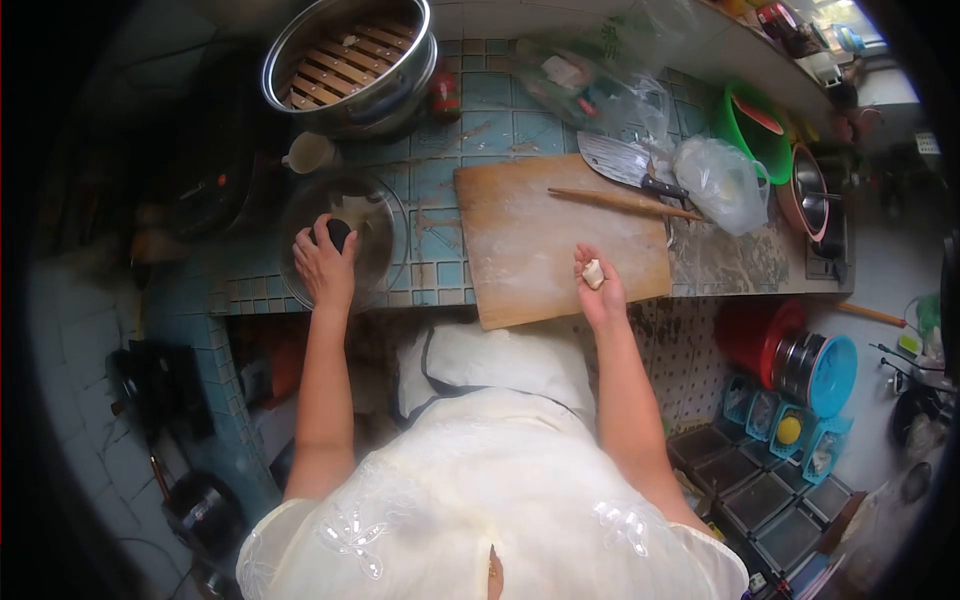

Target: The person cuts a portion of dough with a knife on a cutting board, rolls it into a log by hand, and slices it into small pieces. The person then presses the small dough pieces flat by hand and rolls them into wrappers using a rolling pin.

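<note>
My left hand [325, 270] grips the black knob [339, 233] of a round clear lid [385, 225] on the blue-tiled counter, at the left. Pale shapes show through the lid, too unclear to name. My right hand [604, 300] is palm up over the front right part of the floury wooden board [530, 240]. A small white dough piece [594, 274] rests in it against the curled fingers. Behind that hand, a rolling pin [620, 203] lies across the board, with a cleaver [615, 160] at the board's back edge.
A steamer pot [395, 95] with a slatted rack stands at the back left, near a cup [311, 153] and a red jar [445, 97]. Plastic bags [722, 180], a green basin [757, 135] and a pink-rimmed bowl [808, 190] are at the right. The counter's front edge is close to my body.
</note>
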### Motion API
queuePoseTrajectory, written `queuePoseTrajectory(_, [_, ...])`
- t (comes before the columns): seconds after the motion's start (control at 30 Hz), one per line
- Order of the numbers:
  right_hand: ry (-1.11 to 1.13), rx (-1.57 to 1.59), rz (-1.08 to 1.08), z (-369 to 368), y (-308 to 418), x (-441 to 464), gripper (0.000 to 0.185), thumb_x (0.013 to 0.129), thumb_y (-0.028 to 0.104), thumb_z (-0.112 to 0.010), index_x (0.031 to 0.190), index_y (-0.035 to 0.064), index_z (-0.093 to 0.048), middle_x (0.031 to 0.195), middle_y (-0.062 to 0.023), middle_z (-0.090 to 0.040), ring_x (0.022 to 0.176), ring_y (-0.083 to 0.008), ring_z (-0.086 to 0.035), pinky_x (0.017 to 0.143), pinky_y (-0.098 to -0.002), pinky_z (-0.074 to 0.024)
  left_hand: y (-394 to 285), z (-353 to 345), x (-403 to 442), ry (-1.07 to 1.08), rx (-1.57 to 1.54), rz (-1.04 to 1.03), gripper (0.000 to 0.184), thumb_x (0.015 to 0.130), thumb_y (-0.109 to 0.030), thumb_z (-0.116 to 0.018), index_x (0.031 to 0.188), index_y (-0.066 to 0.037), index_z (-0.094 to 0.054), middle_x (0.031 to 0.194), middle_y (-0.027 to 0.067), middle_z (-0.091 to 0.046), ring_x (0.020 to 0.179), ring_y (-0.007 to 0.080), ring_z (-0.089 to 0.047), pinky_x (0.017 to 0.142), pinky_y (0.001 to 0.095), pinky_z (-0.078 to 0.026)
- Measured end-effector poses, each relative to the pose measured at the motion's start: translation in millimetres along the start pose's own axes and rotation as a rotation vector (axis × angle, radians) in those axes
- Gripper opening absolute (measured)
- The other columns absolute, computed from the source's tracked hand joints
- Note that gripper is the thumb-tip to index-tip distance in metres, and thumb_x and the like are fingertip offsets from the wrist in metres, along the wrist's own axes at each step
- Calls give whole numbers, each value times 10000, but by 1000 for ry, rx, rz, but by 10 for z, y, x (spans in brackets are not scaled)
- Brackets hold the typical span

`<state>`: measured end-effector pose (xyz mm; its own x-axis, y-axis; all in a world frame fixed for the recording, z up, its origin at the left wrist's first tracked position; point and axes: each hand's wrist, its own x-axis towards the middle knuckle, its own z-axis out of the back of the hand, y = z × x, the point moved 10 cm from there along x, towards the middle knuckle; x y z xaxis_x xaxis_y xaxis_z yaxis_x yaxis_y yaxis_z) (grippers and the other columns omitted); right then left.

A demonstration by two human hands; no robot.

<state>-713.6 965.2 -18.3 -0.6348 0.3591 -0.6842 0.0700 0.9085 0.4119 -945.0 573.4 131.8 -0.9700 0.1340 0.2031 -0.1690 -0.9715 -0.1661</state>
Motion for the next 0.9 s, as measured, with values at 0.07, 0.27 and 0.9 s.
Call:
queuePoseTrajectory(0.07, [65, -60, 30, 69, 96, 147, 307, 1000, 178, -406, 1216, -12, -512, 1242, -168, -539, 1141, -246, -517, 929, -324, -461, 26, -60, -19, 22, -45, 38, 530, 838, -325, -663, 1293, -144, -459, 1247, 195, -427, 1148, 384, -423, 971, 482, -359])
queuePoseTrajectory(0.27, [-155, -1240, 684, 48, 1009, 351, 356, 871, 14, -529, 1223, -40, -517, 1338, -157, -482, 1211, -279, -474, 1032, -388, -375, -626, 343, -293, -228, -90, -117, 499, 839, -144, -640, 1291, -57, -449, 1381, 210, -335, 1287, 403, -317, 1055, 490, -285])
queuePoseTrajectory(0.9, [-268, -1724, 1201, -230, 3695, 1075, 259, 851, -13, -447, 1046, -55, -611, 1087, -256, -607, 1024, -383, -589, 895, -410, -466, -3816, -1492, -1275, 484, -553, -387, 406, 748, -15, -663, 1140, -79, -581, 1218, 129, -503, 1129, 337, -471, 963, 403, -416])
